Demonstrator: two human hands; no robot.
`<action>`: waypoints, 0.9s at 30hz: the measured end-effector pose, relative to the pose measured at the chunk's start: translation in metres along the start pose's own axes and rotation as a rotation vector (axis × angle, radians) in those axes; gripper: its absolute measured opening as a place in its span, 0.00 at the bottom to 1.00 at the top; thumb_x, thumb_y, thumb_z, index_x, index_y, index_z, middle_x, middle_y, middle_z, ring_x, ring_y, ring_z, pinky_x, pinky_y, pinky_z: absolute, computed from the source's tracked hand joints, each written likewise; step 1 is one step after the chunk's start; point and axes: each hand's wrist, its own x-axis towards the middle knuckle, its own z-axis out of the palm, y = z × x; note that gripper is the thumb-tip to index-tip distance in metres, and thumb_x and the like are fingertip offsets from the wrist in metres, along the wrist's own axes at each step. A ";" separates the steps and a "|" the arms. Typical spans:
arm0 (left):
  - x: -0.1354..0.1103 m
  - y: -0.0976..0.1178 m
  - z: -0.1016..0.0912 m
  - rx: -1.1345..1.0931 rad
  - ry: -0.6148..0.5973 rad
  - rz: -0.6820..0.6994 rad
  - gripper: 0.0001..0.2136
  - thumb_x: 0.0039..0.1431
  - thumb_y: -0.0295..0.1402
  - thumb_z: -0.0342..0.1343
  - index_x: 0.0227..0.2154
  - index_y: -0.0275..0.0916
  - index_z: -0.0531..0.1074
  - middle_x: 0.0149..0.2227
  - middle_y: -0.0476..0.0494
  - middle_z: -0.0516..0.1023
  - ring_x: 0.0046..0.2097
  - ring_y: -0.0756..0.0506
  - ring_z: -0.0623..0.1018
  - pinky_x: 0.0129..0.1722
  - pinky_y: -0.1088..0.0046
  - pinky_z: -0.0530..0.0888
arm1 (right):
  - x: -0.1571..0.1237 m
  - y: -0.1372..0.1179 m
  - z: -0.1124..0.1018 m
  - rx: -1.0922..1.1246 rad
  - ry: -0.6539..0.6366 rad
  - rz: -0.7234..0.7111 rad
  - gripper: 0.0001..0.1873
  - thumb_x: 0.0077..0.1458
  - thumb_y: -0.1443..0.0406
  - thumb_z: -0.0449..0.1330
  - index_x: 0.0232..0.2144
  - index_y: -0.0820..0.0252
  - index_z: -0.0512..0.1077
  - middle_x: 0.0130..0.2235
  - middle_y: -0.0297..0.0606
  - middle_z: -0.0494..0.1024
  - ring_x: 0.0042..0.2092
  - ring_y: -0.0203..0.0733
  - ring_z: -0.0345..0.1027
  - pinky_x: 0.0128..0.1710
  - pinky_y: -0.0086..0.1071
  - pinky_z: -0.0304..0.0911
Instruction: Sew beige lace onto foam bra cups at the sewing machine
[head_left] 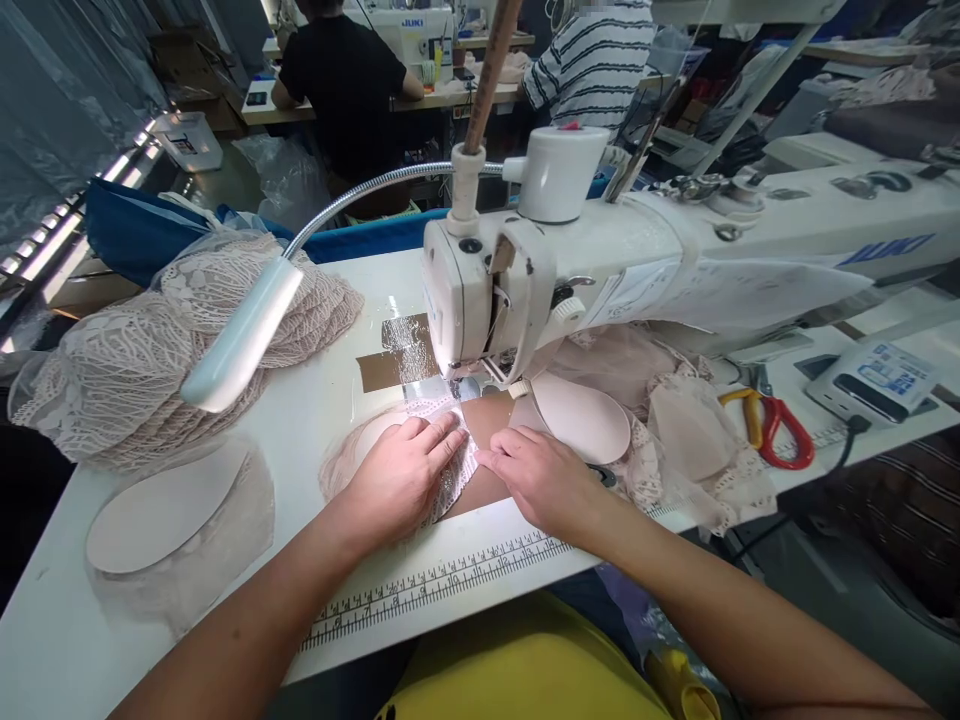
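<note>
My left hand [401, 475] lies palm down, its fingers stretched flat over a pale pink lace piece [456, 480] just in front of the sewing machine's needle area. My right hand [551, 480] is curled, with thumb and forefinger pinched together at the right edge of that lace. The sewing machine's head [469, 300] stands over the work, and the presser foot is partly hidden. Beige sheer fabric shows left of my left hand. Behind my right hand lies a smooth beige cup pad [585, 415].
Stacked lace pieces [127, 360] lie at the left, behind a loose oval pad [165, 510]. A gooseneck lamp [244, 335] arches over the table. Red-handled scissors [786, 435] and a white device [874, 380] are at the right. A ruler strip [435, 585] runs along the front edge.
</note>
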 end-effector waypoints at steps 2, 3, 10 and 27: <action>0.002 0.002 -0.001 0.026 -0.010 -0.009 0.22 0.58 0.22 0.46 0.56 0.30 0.66 0.60 0.34 0.66 0.39 0.40 0.72 0.37 0.61 0.73 | 0.000 0.000 0.001 0.005 0.010 0.004 0.12 0.56 0.75 0.52 0.39 0.61 0.72 0.34 0.38 0.68 0.34 0.40 0.55 0.33 0.34 0.48; 0.003 0.002 -0.001 0.038 -0.013 -0.015 0.23 0.57 0.22 0.46 0.56 0.30 0.66 0.60 0.34 0.65 0.39 0.40 0.72 0.37 0.61 0.73 | -0.001 0.000 0.001 0.006 0.012 0.007 0.12 0.56 0.75 0.51 0.38 0.61 0.72 0.33 0.38 0.68 0.34 0.40 0.55 0.33 0.34 0.48; 0.008 0.007 -0.005 0.118 -0.022 -0.020 0.21 0.55 0.22 0.47 0.52 0.26 0.70 0.57 0.33 0.71 0.37 0.41 0.73 0.36 0.62 0.75 | -0.002 0.000 0.004 0.013 0.039 0.005 0.13 0.55 0.75 0.51 0.39 0.61 0.72 0.34 0.38 0.68 0.35 0.41 0.55 0.33 0.34 0.47; 0.017 -0.017 -0.007 -0.008 -0.049 -0.022 0.26 0.50 0.21 0.49 0.55 0.28 0.69 0.59 0.36 0.69 0.43 0.39 0.72 0.44 0.59 0.75 | 0.011 0.003 -0.005 0.046 -0.033 0.013 0.10 0.57 0.74 0.51 0.36 0.62 0.71 0.34 0.39 0.69 0.34 0.40 0.56 0.32 0.34 0.47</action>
